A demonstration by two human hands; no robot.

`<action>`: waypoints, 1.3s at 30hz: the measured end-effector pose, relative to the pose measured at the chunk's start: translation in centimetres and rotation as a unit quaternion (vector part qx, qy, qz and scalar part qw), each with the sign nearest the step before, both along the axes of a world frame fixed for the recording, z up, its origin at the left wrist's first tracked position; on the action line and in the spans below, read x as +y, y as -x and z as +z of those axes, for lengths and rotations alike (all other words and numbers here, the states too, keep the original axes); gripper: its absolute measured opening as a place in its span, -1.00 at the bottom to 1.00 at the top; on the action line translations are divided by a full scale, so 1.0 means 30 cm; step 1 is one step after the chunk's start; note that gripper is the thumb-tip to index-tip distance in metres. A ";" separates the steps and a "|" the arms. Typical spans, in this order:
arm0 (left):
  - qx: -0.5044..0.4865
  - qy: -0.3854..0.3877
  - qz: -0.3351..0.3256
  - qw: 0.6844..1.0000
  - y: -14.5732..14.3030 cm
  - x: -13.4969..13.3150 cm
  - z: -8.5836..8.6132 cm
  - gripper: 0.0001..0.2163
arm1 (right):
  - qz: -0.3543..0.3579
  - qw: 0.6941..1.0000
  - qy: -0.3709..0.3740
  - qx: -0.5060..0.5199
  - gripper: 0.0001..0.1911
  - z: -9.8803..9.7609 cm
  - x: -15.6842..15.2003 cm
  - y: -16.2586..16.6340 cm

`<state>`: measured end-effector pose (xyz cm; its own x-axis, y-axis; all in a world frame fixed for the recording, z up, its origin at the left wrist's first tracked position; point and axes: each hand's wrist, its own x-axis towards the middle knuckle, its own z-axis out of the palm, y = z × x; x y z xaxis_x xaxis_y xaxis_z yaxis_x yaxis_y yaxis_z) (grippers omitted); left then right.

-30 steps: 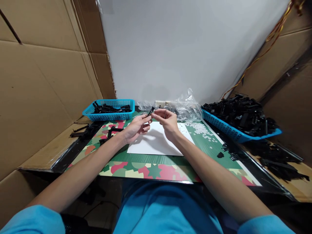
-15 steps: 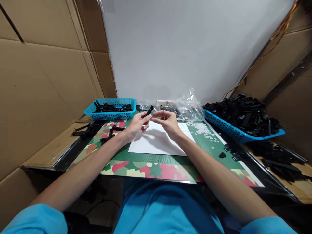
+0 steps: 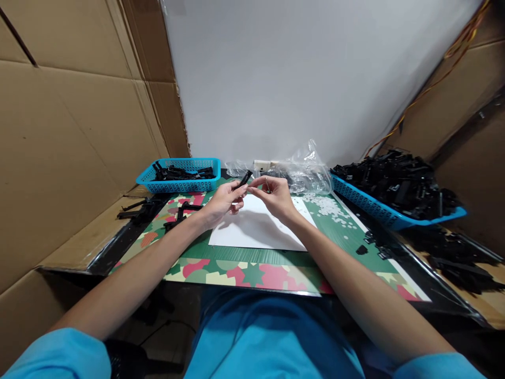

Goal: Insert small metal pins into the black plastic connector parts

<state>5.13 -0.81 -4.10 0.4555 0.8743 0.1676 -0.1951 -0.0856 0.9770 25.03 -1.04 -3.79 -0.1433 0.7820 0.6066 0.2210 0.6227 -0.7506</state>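
Note:
My left hand [image 3: 223, 202] is closed round a slim black plastic part [image 3: 245, 179], whose far end sticks up past the thumb. Close against it, my right hand [image 3: 278, 200] pinches with thumb and forefinger at the part's near side. A thin, slender thing [image 3: 267, 184] shows between the right fingers, too small to name. Both hands hover over a white sheet [image 3: 252, 234] on the green patterned mat [image 3: 244, 257]. Small white discs [image 3: 325, 206] lie scattered right of the sheet. More black parts [image 3: 182, 215] rest on the mat by my left forearm.
A blue basket [image 3: 177, 185] of black parts stands back left. Another blue basket [image 3: 379, 211], heaped with black parts, stands at right. Clear plastic bags [image 3: 303, 176] lie along the white wall. Loose black parts [image 3: 461, 268] lie at the right edge; cardboard walls [image 3: 71, 137] flank the table.
The right hand has shifted slightly, its fingers curling more, still at the black part. The left hand keeps its hold. The view has moved a little.

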 end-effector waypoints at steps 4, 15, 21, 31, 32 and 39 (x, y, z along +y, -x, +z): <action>-0.025 0.017 -0.025 0.999 -0.001 -0.005 0.004 -0.63 | -0.002 1.000 -0.013 0.003 -0.77 -0.002 0.002 0.001; -0.014 -0.006 -0.004 1.000 -0.003 -0.004 0.003 -0.59 | 0.020 1.000 0.005 0.008 -0.68 0.016 -0.007 -0.004; 0.049 -0.082 0.027 0.995 -0.003 0.016 -0.020 -0.63 | 0.033 0.998 0.005 -0.062 -0.63 0.021 -0.001 -0.029; 0.192 -0.203 0.092 0.956 0.001 0.045 -0.061 -0.70 | 0.057 0.985 0.016 -0.161 -0.77 -0.020 0.004 -0.044; 0.200 -0.207 0.092 0.953 0.003 0.047 -0.062 -0.70 | 0.060 0.986 0.017 -0.157 -0.77 -0.022 0.007 -0.044; 0.202 -0.152 0.047 0.966 0.004 0.038 -0.067 -0.66 | 0.057 0.985 0.022 -0.162 -0.79 0.000 0.019 -0.074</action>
